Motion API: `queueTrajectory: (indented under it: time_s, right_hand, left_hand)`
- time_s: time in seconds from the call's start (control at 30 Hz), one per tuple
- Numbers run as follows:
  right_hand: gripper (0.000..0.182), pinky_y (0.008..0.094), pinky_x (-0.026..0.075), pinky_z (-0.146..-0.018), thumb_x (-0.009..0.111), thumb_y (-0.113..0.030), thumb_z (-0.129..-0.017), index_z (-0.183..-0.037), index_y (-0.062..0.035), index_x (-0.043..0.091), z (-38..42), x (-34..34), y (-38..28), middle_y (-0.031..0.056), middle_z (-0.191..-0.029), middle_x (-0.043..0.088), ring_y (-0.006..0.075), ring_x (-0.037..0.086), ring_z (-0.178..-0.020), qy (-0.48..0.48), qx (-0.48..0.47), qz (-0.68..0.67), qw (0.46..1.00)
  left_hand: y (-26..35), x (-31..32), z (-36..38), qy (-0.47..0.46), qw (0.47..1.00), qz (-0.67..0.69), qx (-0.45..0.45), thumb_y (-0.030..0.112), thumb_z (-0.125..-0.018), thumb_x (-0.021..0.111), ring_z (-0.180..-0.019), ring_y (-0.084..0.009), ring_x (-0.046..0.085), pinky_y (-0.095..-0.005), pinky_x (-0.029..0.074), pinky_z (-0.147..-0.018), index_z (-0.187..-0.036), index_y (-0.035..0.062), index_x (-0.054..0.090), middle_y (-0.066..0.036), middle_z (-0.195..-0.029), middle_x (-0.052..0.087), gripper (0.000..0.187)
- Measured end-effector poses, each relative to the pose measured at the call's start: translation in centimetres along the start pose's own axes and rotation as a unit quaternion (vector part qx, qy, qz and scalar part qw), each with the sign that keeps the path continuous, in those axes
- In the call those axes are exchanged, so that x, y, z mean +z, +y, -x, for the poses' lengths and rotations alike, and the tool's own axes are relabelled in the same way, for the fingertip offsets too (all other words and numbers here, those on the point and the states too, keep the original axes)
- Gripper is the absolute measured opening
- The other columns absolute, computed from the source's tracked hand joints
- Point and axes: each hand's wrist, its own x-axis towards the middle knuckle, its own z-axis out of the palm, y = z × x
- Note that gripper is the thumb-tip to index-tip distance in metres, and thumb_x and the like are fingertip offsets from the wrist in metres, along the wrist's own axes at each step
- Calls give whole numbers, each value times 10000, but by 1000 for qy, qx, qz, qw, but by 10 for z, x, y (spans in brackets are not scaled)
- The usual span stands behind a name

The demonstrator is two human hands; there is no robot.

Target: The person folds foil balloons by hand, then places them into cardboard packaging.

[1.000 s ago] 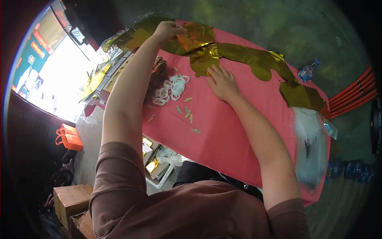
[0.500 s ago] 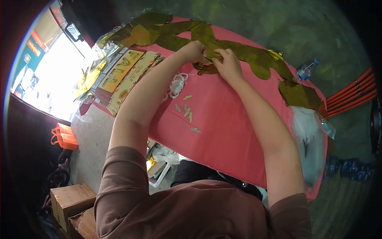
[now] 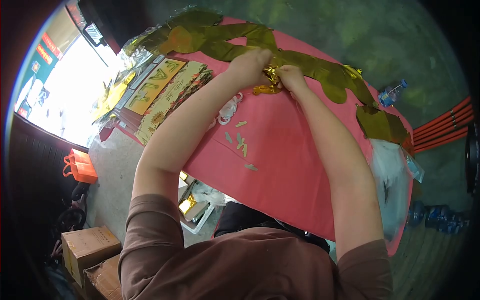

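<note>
Both hands are over the far side of the pink-covered table [image 3: 270, 170], at a crumpled piece of gold foil [image 3: 271, 75]. My right hand [image 3: 291, 79] pinches the foil's right edge. Left of it, my left hand [image 3: 250, 67] is at the foil, its fingers blurred and partly hidden. A small gold-orange foil part [image 3: 266, 90] hangs just below the hands. Flat gold foil shapes [image 3: 320, 70] lie along the far edge. Nearer me are a bundle of white string [image 3: 229, 109] and several small pale pieces [image 3: 240, 141].
Printed packs [image 3: 155, 90] and clear wrapping lie at the table's left. On the right are another gold foil piece [image 3: 382, 124] and clear plastic bags [image 3: 390, 180]. A bottle [image 3: 392, 93] is beyond the far right edge. Cardboard boxes [image 3: 90, 247] and an orange bag [image 3: 80, 166] stand at lower left.
The foil between my hands has come up and catches the light. My left hand has shifted slightly right and its fingers are now blurred. The whole view has shifted a little.
</note>
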Motion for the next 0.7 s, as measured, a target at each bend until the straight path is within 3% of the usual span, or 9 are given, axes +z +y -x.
queueTrajectory:
  time_s: [0.07,0.13,0.2,0.27,0.3,0.37,0.53,0.6,0.7]
  right_hand:
    - [162,233,371,-412,563,-148,-860,-737,-45,589,-3,-1,2,19,-601,560,97,477,-432,-22,4,-51,998]
    - [156,233,366,-411,559,-146,-863,-749,-45,593,3,-1,-5,16,-603,558,95,473,-431,-31,4,-48,998]
    - [150,233,361,-409,555,-144,-865,-760,-45,597,3,-3,-9,12,-605,555,92,468,-429,-32,2,-49,998]
    - [142,236,360,-420,556,-148,-866,-800,-40,619,-4,-4,-7,3,-605,549,82,465,-440,-10,-97,4,995]
    - [142,236,360,-420,556,-148,-866,-800,-40,619,-7,-5,-9,3,-605,549,82,465,-440,-10,-96,3,995]
    - [173,278,420,-493,562,-161,-819,-797,-10,644,-15,-13,-13,37,-579,577,119,542,-495,63,-187,9,980]
    - [193,292,445,-554,570,-190,-813,-827,-19,659,-18,-22,-21,63,-615,607,128,565,-551,69,-166,60,982]
    - [197,296,451,-571,573,-197,-811,-838,-25,665,-21,-20,-22,69,-629,616,130,574,-574,72,-173,73,980]
    - [159,240,364,-456,574,-161,-858,-851,-18,645,-21,-19,-28,-13,-618,554,59,483,-504,67,-232,106,965]
  left_hand:
    - [17,-14,-12,-324,941,76,-65,330,-721,694,-839,-284,612,-411,485,-771,-775,20,597,-154,-799,610,330]
    - [24,-15,-18,-336,936,58,-94,347,-771,636,-850,-286,623,-409,491,-764,-798,26,634,-167,-876,632,323]
    - [18,0,-27,-328,930,-87,-139,259,-760,631,-919,-265,646,-370,525,-756,-991,89,667,-100,-991,667,289]
    - [15,11,-25,-337,923,-97,-156,224,-768,610,-933,-251,645,-361,524,-759,-998,88,666,-94,-1003,666,273]
    - [15,12,-24,-345,916,-107,-174,190,-776,589,-946,-237,645,-352,524,-761,-1005,87,666,-88,-1014,665,263]
    - [14,12,-24,-368,904,-122,-182,183,-776,589,-955,-229,643,-347,523,-764,-1010,83,665,-87,-1025,663,265]
    - [33,-4,-34,-358,906,-103,-199,162,-771,592,-952,-227,643,-343,524,-763,-986,71,668,-90,-1023,663,246]
    - [34,12,-36,-285,946,-70,-135,152,-780,577,-929,-240,646,-344,526,-750,-952,67,673,-96,-1006,664,215]
    - [21,27,-33,-292,949,-99,-63,168,-805,544,-919,-248,643,-341,505,-801,-916,57,677,-97,-983,669,206]
